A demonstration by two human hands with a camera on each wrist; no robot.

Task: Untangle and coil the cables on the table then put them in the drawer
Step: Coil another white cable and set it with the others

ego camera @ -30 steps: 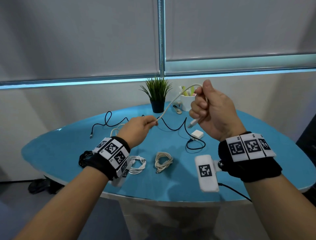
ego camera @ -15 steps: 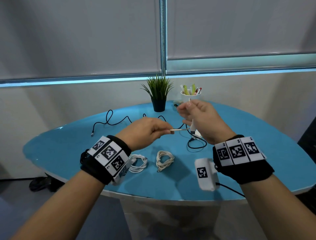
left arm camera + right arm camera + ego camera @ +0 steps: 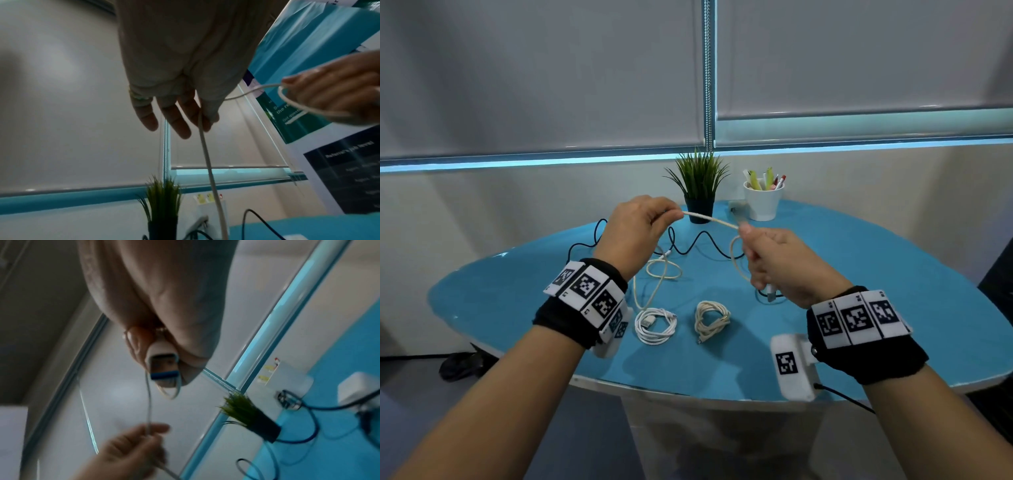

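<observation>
beige braided cable (image 3: 710, 221) stretched between two hands above the oval blue counter (image 3: 859, 308)

left hand (image 3: 635, 234) pinching the cable, right hand (image 3: 779, 263) curled round its loop and usb plug (image 3: 163, 366); below, on the counter: coiled white cable (image 3: 655, 325), coiled beige cable (image 3: 711, 320), loose black cable (image 3: 698, 241).

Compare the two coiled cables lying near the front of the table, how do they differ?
The white coil is brighter and lies as a flat, round ring; the cream coil is duller and bunched into a narrower, uneven bundle. The white coil lies left, beside the left hand's wrist; the cream coil right. Both rest untouched on the blue table.
</observation>
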